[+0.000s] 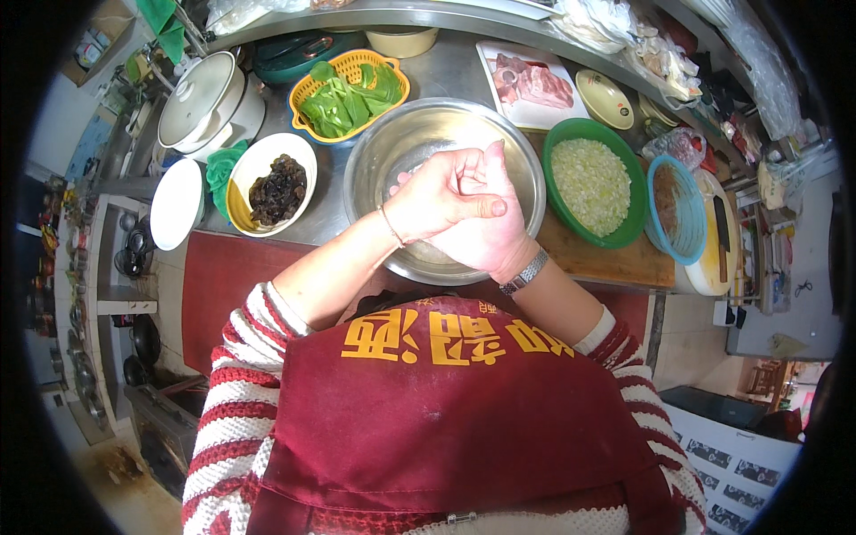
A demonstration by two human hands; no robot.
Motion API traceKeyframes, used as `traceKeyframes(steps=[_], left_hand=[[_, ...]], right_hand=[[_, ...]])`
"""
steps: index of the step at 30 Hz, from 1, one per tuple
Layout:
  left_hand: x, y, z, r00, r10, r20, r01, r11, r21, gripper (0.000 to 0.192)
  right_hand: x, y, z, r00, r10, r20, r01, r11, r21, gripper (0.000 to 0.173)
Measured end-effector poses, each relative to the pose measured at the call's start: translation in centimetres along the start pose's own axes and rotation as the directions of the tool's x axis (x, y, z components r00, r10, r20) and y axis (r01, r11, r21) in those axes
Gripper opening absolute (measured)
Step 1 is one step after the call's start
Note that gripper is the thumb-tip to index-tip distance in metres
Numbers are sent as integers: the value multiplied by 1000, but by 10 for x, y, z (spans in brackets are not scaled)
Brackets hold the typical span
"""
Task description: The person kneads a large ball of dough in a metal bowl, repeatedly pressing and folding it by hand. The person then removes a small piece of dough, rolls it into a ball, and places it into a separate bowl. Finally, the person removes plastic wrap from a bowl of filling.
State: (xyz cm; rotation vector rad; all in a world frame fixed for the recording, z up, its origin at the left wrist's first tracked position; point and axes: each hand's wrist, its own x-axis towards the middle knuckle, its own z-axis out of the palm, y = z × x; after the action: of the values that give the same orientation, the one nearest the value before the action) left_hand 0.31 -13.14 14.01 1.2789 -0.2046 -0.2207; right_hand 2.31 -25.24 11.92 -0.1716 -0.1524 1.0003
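Observation:
My left hand (pixel 435 190), with a thin bracelet at its wrist, wraps across my right hand (pixel 476 234) over a large stainless steel bowl (pixel 364 144). The left thumb lies across the right palm. My right hand has its thumb pointing up, and a metal watch (pixel 525 273) circles that wrist. Its fingers are mostly behind the left hand, with small fingertips showing at the left, so how far they are spread is hidden. Strong light washes out part of the bowl's inside, and the hands cover much of its bottom.
Left of the bowl are a bowl of dark wood-ear fungus (pixel 277 190), a yellow basket of leafy greens (pixel 351 100) and a lidded pot (pixel 197 100). To the right stand raw meat on a tray (pixel 535 83), a green basin of chopped vegetable (pixel 592 187), a blue basket (pixel 675 210) and a knife (pixel 721 234).

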Motion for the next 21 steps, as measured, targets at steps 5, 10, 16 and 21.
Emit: traceKeyframes(steps=[5,10,16,21], left_hand=[[2,-20,2,969,191,-155,-137,943,303,23],[8,-31,1,932,202,-302,-66,912,405,40],[17,-16,10,890,-76,-449,119,991,67,53],[28,-13,0,848,-235,-475,132,962,-241,59]], right_hand=[[13,-1,-18,997,-33,65,36,998,-54,78],[14,5,-28,997,-83,-1,81,977,-198,74],[15,13,-25,977,-109,-183,59,964,-261,64],[21,32,-43,910,-251,-330,102,907,-408,49]])
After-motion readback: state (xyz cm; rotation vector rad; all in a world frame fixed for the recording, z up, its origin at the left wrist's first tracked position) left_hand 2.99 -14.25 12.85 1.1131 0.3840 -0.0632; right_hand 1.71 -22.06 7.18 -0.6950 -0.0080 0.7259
